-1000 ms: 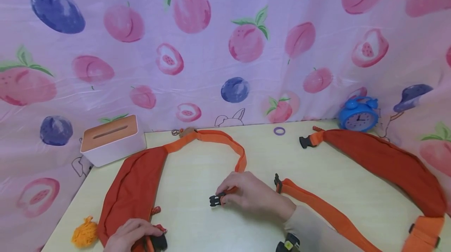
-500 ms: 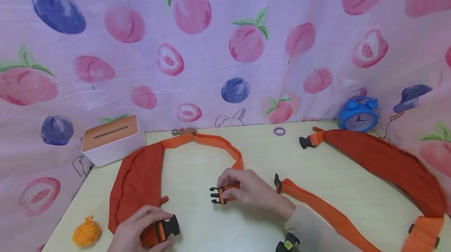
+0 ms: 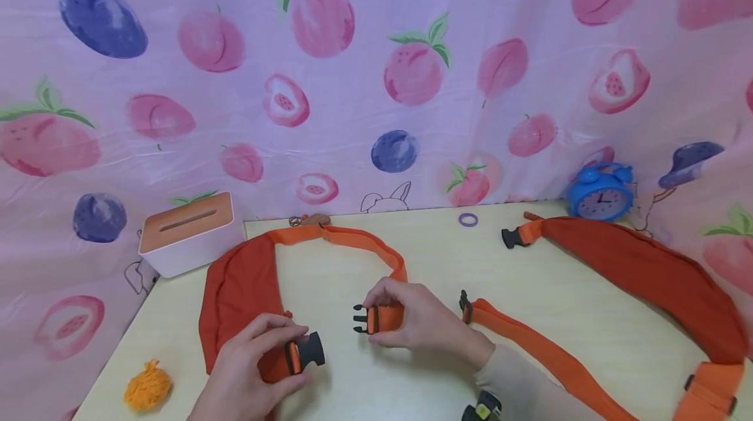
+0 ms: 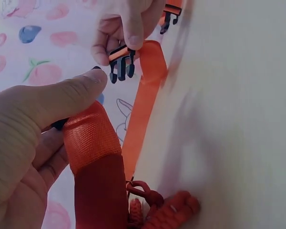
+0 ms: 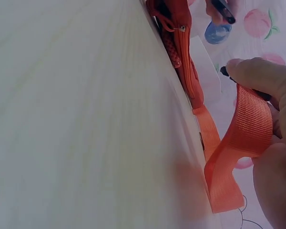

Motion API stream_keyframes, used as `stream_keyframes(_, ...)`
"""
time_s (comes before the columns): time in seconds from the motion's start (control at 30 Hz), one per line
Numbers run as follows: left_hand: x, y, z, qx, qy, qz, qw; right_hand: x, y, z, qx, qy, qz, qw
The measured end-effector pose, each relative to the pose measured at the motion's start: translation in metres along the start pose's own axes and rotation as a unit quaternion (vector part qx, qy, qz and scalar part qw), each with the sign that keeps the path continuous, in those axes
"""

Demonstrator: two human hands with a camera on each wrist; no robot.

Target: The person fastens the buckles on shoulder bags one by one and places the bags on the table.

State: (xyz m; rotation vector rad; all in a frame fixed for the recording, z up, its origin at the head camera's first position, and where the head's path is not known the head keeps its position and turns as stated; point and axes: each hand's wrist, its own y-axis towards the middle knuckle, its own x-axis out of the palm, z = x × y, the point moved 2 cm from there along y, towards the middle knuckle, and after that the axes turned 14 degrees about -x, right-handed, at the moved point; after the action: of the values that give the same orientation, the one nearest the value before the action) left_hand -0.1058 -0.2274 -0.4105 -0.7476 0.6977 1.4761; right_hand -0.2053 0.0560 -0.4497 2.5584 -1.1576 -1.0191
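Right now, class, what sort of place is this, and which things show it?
Probably an indoor tabletop workspace: a pale table backed by a fruit-print sheet, with a blue alarm clock at its far edge.

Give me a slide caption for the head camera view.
Left hand holding a black buckle socket, right hand a pronged clip, the two parts facing each other but apart.

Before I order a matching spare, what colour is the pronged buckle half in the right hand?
The pronged buckle half is black, clearest in the left wrist view.
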Motion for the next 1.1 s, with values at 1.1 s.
stream_keyframes(1.1, 0.020, 0.009, 0.012, 0.019, -0.048, 0.048, 0.9975, -0.008, -0.001, -0.008, -0.112, -0.029, 0.043, 0.992)
